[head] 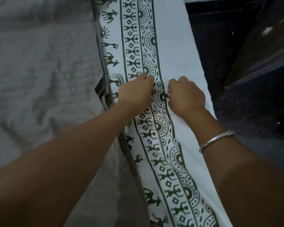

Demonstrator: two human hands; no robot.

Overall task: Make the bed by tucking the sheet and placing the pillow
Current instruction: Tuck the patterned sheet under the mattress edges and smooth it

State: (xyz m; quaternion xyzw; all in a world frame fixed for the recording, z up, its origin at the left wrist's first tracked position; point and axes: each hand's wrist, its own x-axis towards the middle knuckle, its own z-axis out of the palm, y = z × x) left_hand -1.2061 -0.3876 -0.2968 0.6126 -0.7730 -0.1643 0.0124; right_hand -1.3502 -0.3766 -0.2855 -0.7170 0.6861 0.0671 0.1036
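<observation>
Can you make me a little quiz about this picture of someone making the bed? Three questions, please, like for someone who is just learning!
1. True or false: the left hand and the right hand both grip the sheet.
2. Which wrist wears the silver bangle? A) left B) right C) neither
3. Fill in the gap: the sheet's printed pattern is ____ on white.

Key: 1 true; 2 B; 3 green.
</observation>
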